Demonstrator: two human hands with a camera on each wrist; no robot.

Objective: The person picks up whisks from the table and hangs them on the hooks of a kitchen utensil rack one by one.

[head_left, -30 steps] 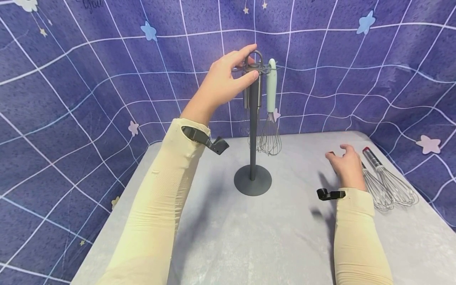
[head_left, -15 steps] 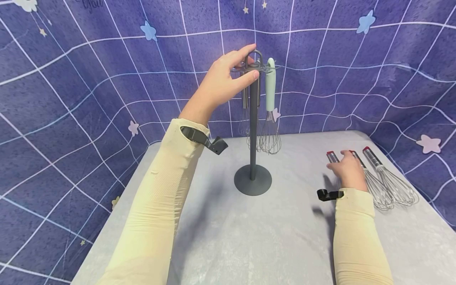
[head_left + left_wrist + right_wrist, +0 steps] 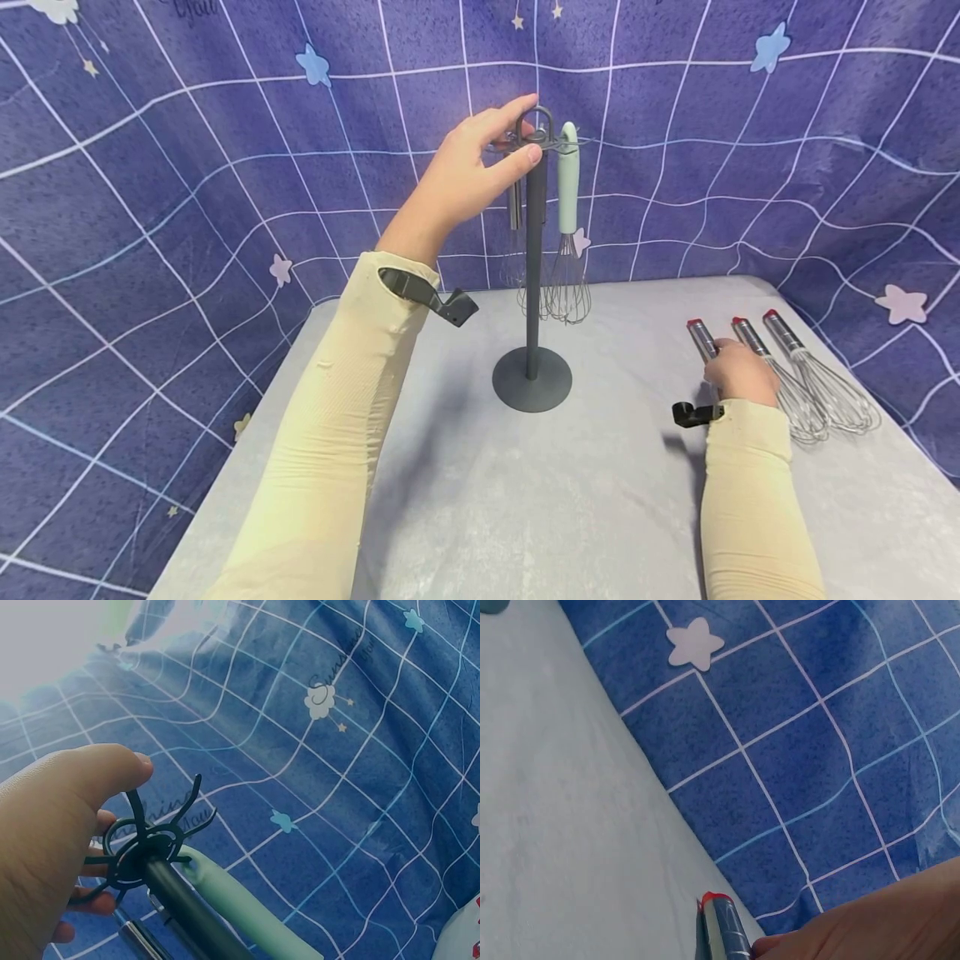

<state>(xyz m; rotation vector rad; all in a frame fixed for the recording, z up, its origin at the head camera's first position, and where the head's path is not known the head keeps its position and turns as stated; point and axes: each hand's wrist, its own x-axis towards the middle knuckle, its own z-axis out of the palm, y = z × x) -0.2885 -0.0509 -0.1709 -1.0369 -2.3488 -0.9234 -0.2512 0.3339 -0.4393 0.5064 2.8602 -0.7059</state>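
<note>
In the head view my left hand [image 3: 474, 175] holds the top of a dark grey utensil stand [image 3: 533, 275], thumb in front and fingers behind its ring of hooks. A whisk with a pale green handle [image 3: 569, 187] hangs from a hook, with metal-handled whisks [image 3: 514, 204] partly hidden behind the post. The left wrist view shows my fingers among the curved hooks [image 3: 193, 791]. Over on the right, my right hand [image 3: 741, 373] grips a steel whisk [image 3: 700, 333] by its handle. The red-tipped handle end sticks out past my fingers; my hand and sleeve hide its wires.
Two more red-tipped steel whisks [image 3: 750, 335] lie to the right of my right hand, their wires overlapping. The stand's round base [image 3: 532, 392] rests on the grey tabletop [image 3: 585, 500]. A purple-blue grid curtain [image 3: 675, 100] surrounds the back and sides.
My right hand has come down and back along the leftmost whisk, its fingers closing on the handle. The hanging whisks have shifted slightly left; my left hand stays at the stand's top.
</note>
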